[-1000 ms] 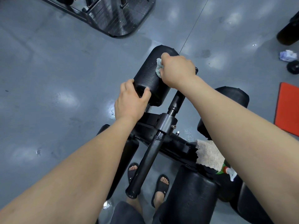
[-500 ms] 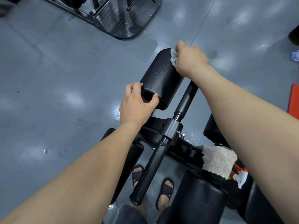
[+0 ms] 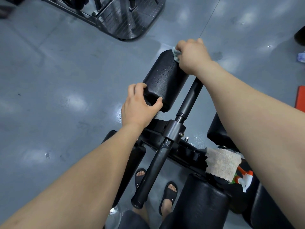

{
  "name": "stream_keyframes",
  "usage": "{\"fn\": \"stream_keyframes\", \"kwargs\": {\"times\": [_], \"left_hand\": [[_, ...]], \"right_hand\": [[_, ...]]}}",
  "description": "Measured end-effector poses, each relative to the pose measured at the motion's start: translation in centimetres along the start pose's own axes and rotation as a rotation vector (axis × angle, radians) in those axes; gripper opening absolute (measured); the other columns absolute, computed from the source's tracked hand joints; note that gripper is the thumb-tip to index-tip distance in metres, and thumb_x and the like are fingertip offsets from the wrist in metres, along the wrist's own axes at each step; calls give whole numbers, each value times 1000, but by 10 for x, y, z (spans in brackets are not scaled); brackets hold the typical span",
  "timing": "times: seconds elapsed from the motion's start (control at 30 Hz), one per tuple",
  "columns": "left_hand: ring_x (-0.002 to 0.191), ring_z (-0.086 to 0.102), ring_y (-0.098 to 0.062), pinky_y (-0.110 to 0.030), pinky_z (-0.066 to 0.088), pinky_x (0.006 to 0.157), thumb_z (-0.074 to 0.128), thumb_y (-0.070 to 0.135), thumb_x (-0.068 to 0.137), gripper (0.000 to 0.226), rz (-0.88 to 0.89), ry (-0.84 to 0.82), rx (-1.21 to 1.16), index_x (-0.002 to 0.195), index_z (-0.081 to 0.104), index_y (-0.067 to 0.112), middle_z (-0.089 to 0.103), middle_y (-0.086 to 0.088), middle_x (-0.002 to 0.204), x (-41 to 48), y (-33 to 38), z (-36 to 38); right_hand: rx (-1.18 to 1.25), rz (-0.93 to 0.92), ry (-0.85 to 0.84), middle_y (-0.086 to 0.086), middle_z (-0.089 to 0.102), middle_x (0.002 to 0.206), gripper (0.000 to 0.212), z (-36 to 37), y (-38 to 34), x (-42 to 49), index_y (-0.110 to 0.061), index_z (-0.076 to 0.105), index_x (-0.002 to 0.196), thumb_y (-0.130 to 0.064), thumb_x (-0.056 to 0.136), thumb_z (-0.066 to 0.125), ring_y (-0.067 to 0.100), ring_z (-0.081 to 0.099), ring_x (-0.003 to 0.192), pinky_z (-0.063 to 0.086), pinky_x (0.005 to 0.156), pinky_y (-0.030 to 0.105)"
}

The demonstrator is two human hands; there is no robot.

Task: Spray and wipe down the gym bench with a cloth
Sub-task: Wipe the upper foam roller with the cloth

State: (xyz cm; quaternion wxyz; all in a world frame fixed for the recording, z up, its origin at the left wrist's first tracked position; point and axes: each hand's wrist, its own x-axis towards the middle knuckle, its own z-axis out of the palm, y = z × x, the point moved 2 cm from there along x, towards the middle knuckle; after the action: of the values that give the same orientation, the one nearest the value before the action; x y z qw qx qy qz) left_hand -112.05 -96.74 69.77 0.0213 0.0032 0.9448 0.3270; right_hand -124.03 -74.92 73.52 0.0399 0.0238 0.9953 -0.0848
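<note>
Clearly the wiping step is in hand, not the spraying: the right hand (image 3: 192, 55) has its fingers curled tight round a small pale-blue cloth (image 3: 176, 54) and presses it onto the far end of the black roller pad (image 3: 165, 80) that stands out beyond the far edge of the bench (image 3: 198, 204). The left hand (image 3: 138, 106) grips the near end of that same pad, thumb on one side and fingers wrapped over the other, which looks like a steadying hold so the roller does not turn under the rubbing. The pad's top face has a speckled, damp look, so I judge it already sprayed. The spray bottle (image 3: 244, 177) lies untouched at the right edge of the bench, partly under a beige towel (image 3: 222, 164), well apart from both hands. The next move probably calls for drawing the cloth along the pad toward the left hand with firm, even pressure, then turning the roller to reach its underside, which is hidden from view; the other pads nearer the person would follow.
</note>
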Motion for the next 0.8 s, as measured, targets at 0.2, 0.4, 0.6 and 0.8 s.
{"fn": "stream_keyframes", "kwargs": {"times": [0.2,0.4,0.6,0.8], "left_hand": [[113,59,-21,-36,46,91,66,65,79,79,-60,-10,-2,142,39,25,40,9,138,1,-2,3],[124,55,-24,-43,43,101,48,63,90,78,-139,-44,23,154,34,20,36,4,150,5,-3,5],[127,50,-22,-37,39,96,46,55,95,62,-144,-39,25,146,44,20,49,1,143,6,-1,4],[117,55,-20,-34,40,89,51,59,90,63,-143,-34,-7,143,45,27,46,8,142,5,-3,5]], "right_hand": [[-3,-76,-70,9,62,107,28,0,-13,-14,-26,62,108,-14,86,52,39,52,106,45,96,45],[-4,-156,-118,-1,46,96,19,3,-20,-28,-27,58,103,-16,89,52,37,51,107,44,94,41],[29,-243,-163,-1,49,91,14,3,-34,-50,-30,46,91,-17,90,52,32,47,99,45,94,44],[0,-333,-117,-2,48,91,10,4,-47,-76,-22,58,100,-21,93,51,29,47,99,35,80,36]]}}
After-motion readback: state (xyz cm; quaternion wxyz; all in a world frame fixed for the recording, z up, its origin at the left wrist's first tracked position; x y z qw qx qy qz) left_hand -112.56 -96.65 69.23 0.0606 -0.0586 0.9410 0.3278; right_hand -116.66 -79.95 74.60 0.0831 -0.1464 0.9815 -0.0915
